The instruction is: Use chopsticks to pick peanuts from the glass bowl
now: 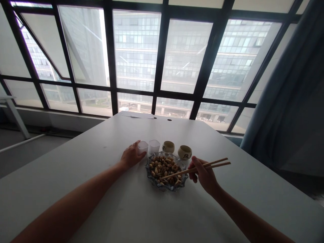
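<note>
Whether the chopsticks [181, 172] pinch any nuts [159, 167] looks too small to tell.

Noted bare: left forearm [83, 197], right forearm [243, 214].
Observed tapering to narrower wrists [123, 165]; likewise bare at left hand [131, 155] and right hand [205, 175].

On the desk [141, 130] we can pass along the far edge, or from the near edge up to the glass bowl [164, 186]. Behind it, two clear cups [154, 147] and two ceramic cups [182, 153] block us; our left hand [131, 156] and our right hand [204, 174] with chopsticks [219, 161] flank it.
</note>
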### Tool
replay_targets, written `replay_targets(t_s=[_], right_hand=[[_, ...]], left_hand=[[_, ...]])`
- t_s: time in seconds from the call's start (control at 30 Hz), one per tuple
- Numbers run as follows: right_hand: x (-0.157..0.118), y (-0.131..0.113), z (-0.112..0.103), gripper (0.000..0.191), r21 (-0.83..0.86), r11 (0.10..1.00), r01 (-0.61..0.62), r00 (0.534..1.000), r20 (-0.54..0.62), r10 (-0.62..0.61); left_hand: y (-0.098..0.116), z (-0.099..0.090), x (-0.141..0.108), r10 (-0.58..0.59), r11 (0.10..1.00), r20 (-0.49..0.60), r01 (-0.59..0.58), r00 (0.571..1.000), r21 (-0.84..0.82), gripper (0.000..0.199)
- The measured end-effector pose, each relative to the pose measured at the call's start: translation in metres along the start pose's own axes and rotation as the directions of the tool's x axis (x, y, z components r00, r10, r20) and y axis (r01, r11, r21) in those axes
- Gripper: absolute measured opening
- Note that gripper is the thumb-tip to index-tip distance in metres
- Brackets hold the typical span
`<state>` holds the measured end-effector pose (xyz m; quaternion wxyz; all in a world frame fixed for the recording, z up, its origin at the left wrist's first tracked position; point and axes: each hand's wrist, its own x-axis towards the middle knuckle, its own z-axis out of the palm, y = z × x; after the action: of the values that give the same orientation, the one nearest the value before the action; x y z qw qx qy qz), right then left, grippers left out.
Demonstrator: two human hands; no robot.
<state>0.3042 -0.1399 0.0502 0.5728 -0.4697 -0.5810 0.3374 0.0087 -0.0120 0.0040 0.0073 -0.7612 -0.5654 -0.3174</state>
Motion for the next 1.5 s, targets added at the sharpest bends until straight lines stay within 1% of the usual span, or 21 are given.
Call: replay_targets(t_s=[0.07, 0.13, 0.23, 0.33, 0.43, 0.5, 0.57, 0.6, 0.67, 0.7, 0.73, 0.77, 0.9, 1.03, 1.13, 1.27, 1.33, 1.5], right_hand=[[-0.002, -0.001, 0.004, 0.061, -0.013, 0.999, -0.032, 0.996, 0.088, 0.034], [-0.004, -0.001, 0.007, 0.06, -0.057, 0.998, -0.011, 0.993, 0.119, 0.018], [-0.006, -0.001, 0.007, 0.054, -0.161, 0.984, 0.075, 0.991, 0.118, -0.056], [-0.004, -0.002, 0.001, 0.05, -0.259, 0.953, 0.157, 0.985, 0.116, -0.131], [0.002, -0.005, -0.006, 0.049, -0.254, 0.952, 0.173, 0.985, 0.058, -0.163], [0.006, -0.009, -0.011, 0.053, -0.185, 0.973, 0.135, 0.991, -0.003, -0.137], [0.01, -0.013, -0.016, 0.058, -0.106, 0.992, 0.062, 0.998, -0.005, -0.063], [0.011, -0.015, -0.018, 0.06, -0.08, 0.997, 0.017, 0.999, 0.034, -0.014], [0.013, -0.018, -0.019, 0.061, -0.062, 0.996, -0.066, 0.984, 0.164, 0.075], [0.013, -0.019, -0.019, 0.061, -0.068, 0.993, -0.091, 0.969, 0.224, 0.105], [0.013, -0.018, -0.019, 0.06, -0.077, 0.992, -0.1, 0.959, 0.259, 0.116], [0.013, -0.018, -0.018, 0.059, -0.084, 0.992, -0.093, 0.956, 0.27, 0.113], [0.012, -0.012, -0.014, 0.053, -0.124, 0.992, -0.001, 0.982, 0.185, 0.024], [0.013, -0.01, -0.016, 0.05, -0.176, 0.982, 0.073, 0.993, 0.104, -0.055], [0.013, -0.013, -0.019, 0.052, -0.189, 0.977, 0.095, 0.995, 0.055, -0.086], [0.014, -0.016, -0.021, 0.052, -0.216, 0.972, 0.095, 0.995, -0.004, -0.098], [0.014, -0.015, -0.021, 0.052, -0.23, 0.969, 0.095, 0.995, 0.003, -0.097], [0.012, -0.016, -0.018, 0.052, -0.256, 0.962, 0.098, 0.992, 0.096, -0.076]], left_hand=[[0.0, 0.0, 0.0, 0.007, 1.0, 0.005, -0.007, 1.0, 0.003, 0.066], [0.001, -0.001, 0.0, 0.004, 1.0, 0.011, -0.004, 1.0, 0.008, 0.067], [0.004, -0.003, -0.001, -0.01, 1.0, 0.027, 0.009, 1.0, 0.021, 0.067], [0.006, -0.005, -0.001, -0.015, 0.999, 0.033, 0.014, 0.999, 0.035, 0.066], [0.007, -0.006, -0.001, -0.011, 0.999, 0.028, 0.01, 1.0, 0.043, 0.065], [0.007, -0.006, -0.001, -0.013, 0.999, 0.036, 0.012, 0.999, 0.042, 0.065], [0.008, -0.006, -0.001, -0.017, 0.999, 0.051, 0.016, 0.999, 0.036, 0.066], [0.008, -0.006, -0.001, -0.019, 0.999, 0.055, 0.018, 0.998, 0.033, 0.066], [0.009, -0.007, -0.001, -0.02, 0.999, 0.056, 0.019, 0.998, 0.031, 0.066], [0.009, -0.007, -0.001, -0.02, 0.999, 0.055, 0.019, 0.998, 0.032, 0.065], [0.01, -0.008, -0.001, -0.021, 0.999, 0.055, 0.019, 0.998, 0.034, 0.065], [0.01, -0.008, -0.001, -0.023, 0.999, 0.056, 0.021, 0.998, 0.036, 0.065], [0.009, -0.008, -0.001, -0.019, 0.999, 0.053, 0.017, 0.998, 0.041, 0.065], [0.008, -0.006, 0.0, -0.016, 0.999, 0.046, 0.013, 0.999, 0.045, 0.065], [0.006, -0.005, 0.0, -0.015, 0.999, 0.051, 0.013, 0.999, 0.041, 0.066], [0.007, -0.005, 0.0, -0.01, 0.999, 0.048, 0.008, 0.999, 0.039, 0.066], [0.007, -0.005, -0.001, -0.009, 0.999, 0.042, 0.008, 0.999, 0.041, 0.066], [0.008, -0.007, -0.001, -0.006, 0.998, 0.034, 0.005, 0.999, 0.056, 0.065]])
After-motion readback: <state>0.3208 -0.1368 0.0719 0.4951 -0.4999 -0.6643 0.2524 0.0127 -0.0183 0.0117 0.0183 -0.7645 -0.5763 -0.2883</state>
